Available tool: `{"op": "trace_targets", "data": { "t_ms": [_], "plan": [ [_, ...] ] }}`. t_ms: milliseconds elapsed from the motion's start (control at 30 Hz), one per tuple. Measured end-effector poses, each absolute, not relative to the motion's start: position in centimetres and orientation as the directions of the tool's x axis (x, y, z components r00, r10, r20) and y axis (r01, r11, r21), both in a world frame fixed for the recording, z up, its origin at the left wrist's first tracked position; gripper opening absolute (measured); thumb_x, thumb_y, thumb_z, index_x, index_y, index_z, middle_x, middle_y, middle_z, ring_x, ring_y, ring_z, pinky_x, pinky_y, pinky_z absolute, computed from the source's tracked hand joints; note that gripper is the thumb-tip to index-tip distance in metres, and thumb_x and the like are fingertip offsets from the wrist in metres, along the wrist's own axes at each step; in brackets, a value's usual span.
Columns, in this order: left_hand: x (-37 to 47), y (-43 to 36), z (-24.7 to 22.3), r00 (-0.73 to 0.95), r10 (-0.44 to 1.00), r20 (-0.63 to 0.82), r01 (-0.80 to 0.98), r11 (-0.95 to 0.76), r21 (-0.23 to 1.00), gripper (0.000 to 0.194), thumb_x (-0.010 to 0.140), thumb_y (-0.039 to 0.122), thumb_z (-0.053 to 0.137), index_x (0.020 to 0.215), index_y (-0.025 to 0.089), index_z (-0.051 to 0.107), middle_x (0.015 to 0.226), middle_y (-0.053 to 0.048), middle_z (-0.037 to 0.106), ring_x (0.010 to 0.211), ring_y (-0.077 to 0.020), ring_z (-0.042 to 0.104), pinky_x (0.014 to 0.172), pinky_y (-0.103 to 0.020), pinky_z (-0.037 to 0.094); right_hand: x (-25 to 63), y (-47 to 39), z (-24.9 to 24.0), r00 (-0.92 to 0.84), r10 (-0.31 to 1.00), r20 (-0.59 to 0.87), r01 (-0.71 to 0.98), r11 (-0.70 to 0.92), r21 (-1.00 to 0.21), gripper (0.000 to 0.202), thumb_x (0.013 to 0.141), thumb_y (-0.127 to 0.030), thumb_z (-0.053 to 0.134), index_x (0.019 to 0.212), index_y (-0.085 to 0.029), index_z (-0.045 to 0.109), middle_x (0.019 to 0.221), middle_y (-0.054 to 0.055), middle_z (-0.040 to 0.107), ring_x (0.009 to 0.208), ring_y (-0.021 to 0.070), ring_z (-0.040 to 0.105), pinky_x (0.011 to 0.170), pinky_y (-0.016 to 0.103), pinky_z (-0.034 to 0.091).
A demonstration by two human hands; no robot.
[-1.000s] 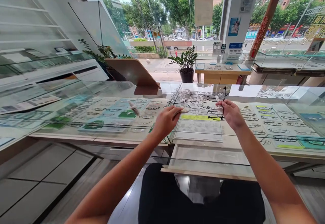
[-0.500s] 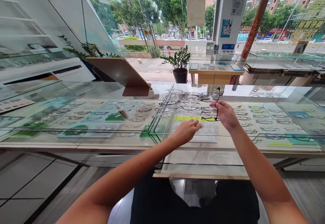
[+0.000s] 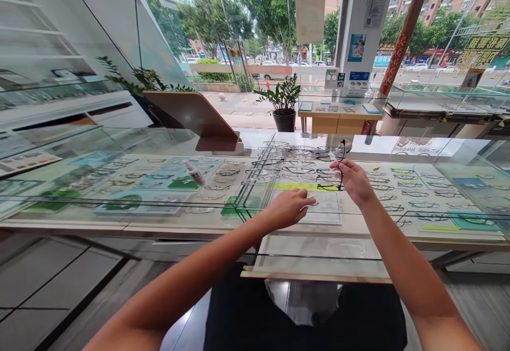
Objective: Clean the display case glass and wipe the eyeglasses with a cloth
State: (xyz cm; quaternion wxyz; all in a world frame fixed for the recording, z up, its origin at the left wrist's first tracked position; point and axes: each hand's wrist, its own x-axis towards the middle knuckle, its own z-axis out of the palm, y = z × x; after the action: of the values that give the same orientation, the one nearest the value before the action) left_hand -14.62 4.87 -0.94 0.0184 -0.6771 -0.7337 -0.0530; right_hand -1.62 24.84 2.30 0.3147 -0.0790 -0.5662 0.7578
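My right hand [image 3: 356, 181] is closed, thumb and fingers pinching a pair of dark-framed eyeglasses [image 3: 343, 148] raised above the glass counter. One dark arm of the glasses stands up over the fingers, and dark frame parts show below the fingertips. Lower and to the left, my left hand [image 3: 290, 206] is closed at the fingertips on a small whitish wad [image 3: 313, 201], perhaps tissue or cloth; it is too small to be sure. This hand is apart from the glasses. Several other eyeglasses [image 3: 298, 170] lie in rows on the counter just beyond both hands.
A small spray bottle [image 3: 194, 172] stands left on the glass counter [image 3: 223, 234]. Behind it is a brown tilted board [image 3: 191, 114], with a potted plant [image 3: 285, 120] farther back. Displayed frames [image 3: 422, 194] fill the case to the right. An open drawer [image 3: 319, 274] is below.
My left hand has shifted slightly left, with one finger straighter. The glasses in my right hand have turned a little. The view has tilted slightly.
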Motion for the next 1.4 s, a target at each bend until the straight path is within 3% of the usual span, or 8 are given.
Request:
{"op": "trace_targets", "data": {
  "t_ms": [167, 267, 533, 700, 900, 1133, 1300, 1400],
  "plan": [
    [-15.4, 5.2, -0.3, -0.393, 0.918, 0.055, 0.869, 0.351, 0.350, 0.034, 0.099, 0.040, 0.052, 0.120, 0.019, 0.068, 0.117, -0.010, 0.075, 0.100, -0.0255, 0.071, 0.082, -0.035, 0.052, -1.8, 24.9, 2.1, -0.796, 0.558, 0.235, -0.392, -0.179, -0.902, 0.034, 0.065, -0.050, 0.094, 0.077, -0.026, 0.072, 0.092, 0.002, 0.077, 0.093, 0.0200, 0.064, 0.078, 0.034, 0.048],
    [-15.6, 6.2, 0.4, -0.469, 0.882, -0.046, 0.819, 0.453, 0.351, 0.032, 0.096, 0.046, 0.054, 0.100, 0.019, 0.072, 0.110, -0.010, 0.077, 0.099, -0.0270, 0.071, 0.076, -0.033, 0.049, -1.8, 24.9, 2.1, -0.797, 0.559, 0.230, -0.385, -0.176, -0.906, 0.036, 0.063, -0.051, 0.094, 0.077, -0.026, 0.072, 0.091, 0.002, 0.077, 0.091, 0.0197, 0.063, 0.076, 0.033, 0.047],
    [-16.1, 9.3, 0.7, -0.505, 0.846, -0.169, 0.780, 0.531, 0.330, 0.022, 0.074, 0.039, 0.073, 0.081, 0.018, 0.072, 0.095, -0.012, 0.080, 0.089, -0.0279, 0.071, 0.071, -0.030, 0.045, -1.8, 25.1, 2.2, -0.797, 0.559, 0.227, -0.379, -0.172, -0.909, 0.036, 0.063, -0.049, 0.095, 0.078, -0.026, 0.072, 0.090, 0.002, 0.077, 0.092, 0.0201, 0.064, 0.075, 0.033, 0.047],
    [-17.5, 9.9, 0.2, -0.507, 0.833, -0.221, 0.709, 0.549, 0.442, 0.016, 0.068, 0.032, 0.078, 0.074, 0.019, 0.070, 0.081, -0.009, 0.076, 0.080, -0.0262, 0.068, 0.070, -0.030, 0.042, -1.7, 25.0, 2.2, -0.797, 0.555, 0.240, -0.395, -0.177, -0.902, 0.034, 0.065, -0.050, 0.094, 0.077, -0.025, 0.073, 0.090, 0.002, 0.077, 0.086, 0.0178, 0.063, 0.073, 0.032, 0.046],
    [-19.3, 8.8, 0.7, -0.449, 0.858, -0.248, 0.502, 0.472, 0.725, 0.038, 0.067, 0.050, 0.080, 0.065, 0.019, 0.059, 0.061, 0.000, 0.060, 0.062, -0.0159, 0.053, 0.059, -0.027, 0.035, -1.7, 24.6, 2.3, -0.813, 0.535, 0.232, -0.405, -0.232, -0.884, 0.036, 0.062, -0.049, 0.096, 0.077, -0.025, 0.073, 0.089, 0.002, 0.077, 0.092, 0.0184, 0.065, 0.077, 0.031, 0.050],
    [-18.1, 6.7, 1.3, -0.487, 0.861, -0.146, 0.176, 0.260, 0.949, 0.069, 0.065, 0.085, 0.066, 0.084, 0.022, 0.048, 0.070, 0.005, 0.049, 0.059, -0.0108, 0.045, 0.055, -0.024, 0.035, -1.5, 24.0, 2.5, -0.818, 0.513, 0.258, -0.432, -0.253, -0.866, 0.032, 0.066, -0.049, 0.095, 0.076, -0.025, 0.075, 0.091, 0.002, 0.079, 0.100, 0.0202, 0.069, 0.092, 0.034, 0.052],
    [-15.9, 6.3, 2.4, -0.544, 0.838, -0.037, -0.086, -0.012, 0.996, 0.068, 0.061, 0.074, 0.084, 0.083, 0.020, 0.048, 0.068, 0.006, 0.048, 0.057, -0.0072, 0.042, 0.053, -0.020, 0.032, -1.7, 23.6, 2.4, -0.830, 0.505, 0.237, -0.433, -0.315, -0.845, 0.034, 0.063, -0.049, 0.098, 0.077, -0.025, 0.079, 0.092, 0.002, 0.080, 0.093, 0.0172, 0.069, 0.088, 0.030, 0.054],
    [-14.4, 6.7, 3.3, -0.556, 0.830, 0.052, -0.100, -0.129, 0.987, 0.065, 0.064, 0.070, 0.087, 0.081, 0.020, 0.049, 0.065, 0.007, 0.049, 0.055, -0.0063, 0.041, 0.051, -0.019, 0.028, -1.8, 23.4, 2.3, -0.842, 0.501, 0.203, -0.419, -0.368, -0.830, 0.036, 0.061, -0.051, 0.099, 0.077, -0.025, 0.080, 0.092, 0.001, 0.080, 0.080, 0.0143, 0.066, 0.075, 0.027, 0.054]
  ]
}}
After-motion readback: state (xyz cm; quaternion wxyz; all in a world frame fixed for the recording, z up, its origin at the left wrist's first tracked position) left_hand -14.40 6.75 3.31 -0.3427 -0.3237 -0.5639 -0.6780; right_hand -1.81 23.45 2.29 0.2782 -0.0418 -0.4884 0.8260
